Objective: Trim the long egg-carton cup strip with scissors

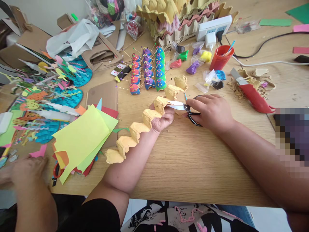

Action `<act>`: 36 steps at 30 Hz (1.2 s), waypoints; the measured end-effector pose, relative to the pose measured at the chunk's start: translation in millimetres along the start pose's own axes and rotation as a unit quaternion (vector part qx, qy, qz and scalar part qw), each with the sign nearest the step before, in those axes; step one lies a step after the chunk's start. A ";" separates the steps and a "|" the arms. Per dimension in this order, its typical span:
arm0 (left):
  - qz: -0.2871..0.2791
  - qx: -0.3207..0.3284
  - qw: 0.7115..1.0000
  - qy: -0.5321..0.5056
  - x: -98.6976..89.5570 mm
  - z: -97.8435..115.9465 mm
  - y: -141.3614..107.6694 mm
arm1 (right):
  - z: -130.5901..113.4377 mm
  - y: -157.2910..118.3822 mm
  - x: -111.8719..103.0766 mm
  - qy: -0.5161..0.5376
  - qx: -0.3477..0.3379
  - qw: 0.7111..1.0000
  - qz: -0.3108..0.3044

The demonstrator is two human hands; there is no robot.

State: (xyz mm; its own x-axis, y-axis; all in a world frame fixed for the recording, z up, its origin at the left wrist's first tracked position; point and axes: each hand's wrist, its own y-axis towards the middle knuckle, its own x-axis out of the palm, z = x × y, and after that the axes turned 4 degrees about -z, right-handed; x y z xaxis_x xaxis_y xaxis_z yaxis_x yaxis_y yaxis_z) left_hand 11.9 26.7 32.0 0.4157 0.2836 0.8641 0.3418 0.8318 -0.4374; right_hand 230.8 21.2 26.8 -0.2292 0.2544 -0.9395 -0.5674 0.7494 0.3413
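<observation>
My left hand [164, 120] is closed around the underside of a long yellow egg carton strip [134, 130], which runs slantwise above my forearm. Black-handled scissors [178, 105] are in my right hand [210, 111], its fingers through and around the loops. Their blades lie against the strip's edge just above my left hand; whether they are cutting in cannot be made out. Beyond the hands stand three painted egg carton strips, one red [135, 74], one purple [148, 69] and one green and blue [160, 67], with sticks poking out.
Stacked egg trays [166, 22] and a white power strip [213, 27] stand at the back. A red cup [220, 56], bagged clay [193, 67] and a red-handled cutter [253, 95] lie right. Coloured paper [83, 133] and another person's hand [29, 170] are left.
</observation>
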 end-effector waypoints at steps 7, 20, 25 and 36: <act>-0.015 -0.009 1.000 0.021 -3.2 2.3 4.1 | 3.3 0.2 -0.4 -0.013 -0.009 1.000 -0.009; -0.039 -0.049 0.998 -0.007 -2.6 4.1 4.7 | 5.4 0.2 2.5 0.018 -0.017 1.000 -0.004; -0.036 -0.050 0.998 -0.009 -2.5 4.4 4.7 | 5.3 1.9 1.8 0.037 -0.020 0.999 -0.013; -0.043 -0.042 0.998 0.001 -3.5 3.6 4.9 | 4.0 2.9 -1.4 0.036 -0.020 0.999 -0.018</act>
State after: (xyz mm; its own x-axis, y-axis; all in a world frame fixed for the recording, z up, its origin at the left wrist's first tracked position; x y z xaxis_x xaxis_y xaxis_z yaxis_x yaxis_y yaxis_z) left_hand 9.1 31.5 27.7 0.3845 0.2123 0.8984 0.4459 0.8094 -0.3821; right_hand 232.7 25.5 29.1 -0.2633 0.1821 -0.9474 -0.6078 0.7313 0.3095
